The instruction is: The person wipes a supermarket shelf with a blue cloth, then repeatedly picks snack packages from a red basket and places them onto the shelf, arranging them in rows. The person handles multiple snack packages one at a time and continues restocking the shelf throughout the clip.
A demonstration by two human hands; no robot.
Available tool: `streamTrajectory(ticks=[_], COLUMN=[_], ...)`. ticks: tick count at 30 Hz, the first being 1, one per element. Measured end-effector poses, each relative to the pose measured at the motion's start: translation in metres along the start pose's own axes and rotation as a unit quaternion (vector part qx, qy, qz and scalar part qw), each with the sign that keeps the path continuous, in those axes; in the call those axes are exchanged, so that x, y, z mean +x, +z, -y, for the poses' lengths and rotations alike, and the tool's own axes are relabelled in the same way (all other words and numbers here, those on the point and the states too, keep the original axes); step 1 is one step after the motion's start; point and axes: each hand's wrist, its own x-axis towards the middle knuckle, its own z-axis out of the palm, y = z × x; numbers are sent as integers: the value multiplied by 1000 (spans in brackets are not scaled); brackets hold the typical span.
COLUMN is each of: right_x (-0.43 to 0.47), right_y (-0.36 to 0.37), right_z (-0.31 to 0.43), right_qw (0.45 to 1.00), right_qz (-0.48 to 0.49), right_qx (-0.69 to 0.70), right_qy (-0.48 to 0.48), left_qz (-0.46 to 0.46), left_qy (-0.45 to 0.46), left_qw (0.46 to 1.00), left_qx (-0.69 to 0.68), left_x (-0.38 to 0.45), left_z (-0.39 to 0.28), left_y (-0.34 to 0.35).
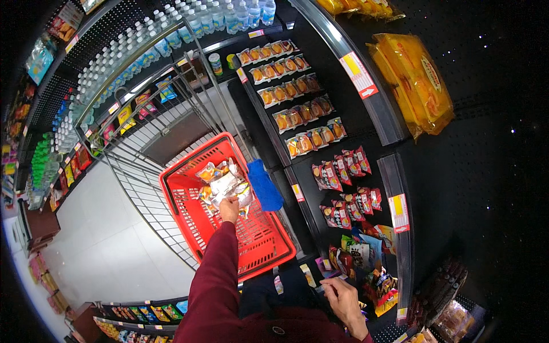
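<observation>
A red plastic shopping basket (257, 266) rests in a metal wire shopping cart (141, 206). Inside it lies a pile of small wrapped snack packets (209, 172). My left hand (229, 209) reaches into the basket, its fingers at a whitish packet (224, 184) on the pile; whether they grip it cannot be told. My right hand (342, 296), fingers curled, is near the shelf of bagged snacks, with no item visible in it. A blue cloth (265, 185) hangs over the basket's right rim. Rows of packaged pastries (300, 109) stand on the black shelf to the right.
Red snack bags (342, 169) and mixed chip bags (379, 287) fill the lower right shelf. Large yellow bread packs (418, 81) sit on a higher shelf. Water bottles (231, 19) line the far shelf. Pale floor tiles (116, 231) show left of the cart.
</observation>
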Motion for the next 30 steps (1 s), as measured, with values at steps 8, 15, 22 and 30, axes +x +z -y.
streamTrajectory(ticks=[8,15,22,30], right_x=[8,34,65,40], right_y=[-3,26,36,11], right_z=[19,13,33,10], right_qw=[999,958,813,814], right_qz=[6,59,161,53], right_qx=[-8,279,558,577], right_qy=[-38,43,32,-30], left_qz=[-65,-27,61,89], left_qy=[45,124,448,510], left_qw=[997,987,892,852], left_qx=[7,-101,-27,-76], left_x=[-47,-150,-265,-310], left_z=[-17,-134,-241,-295], left_y=[-34,-119,-155,-152])
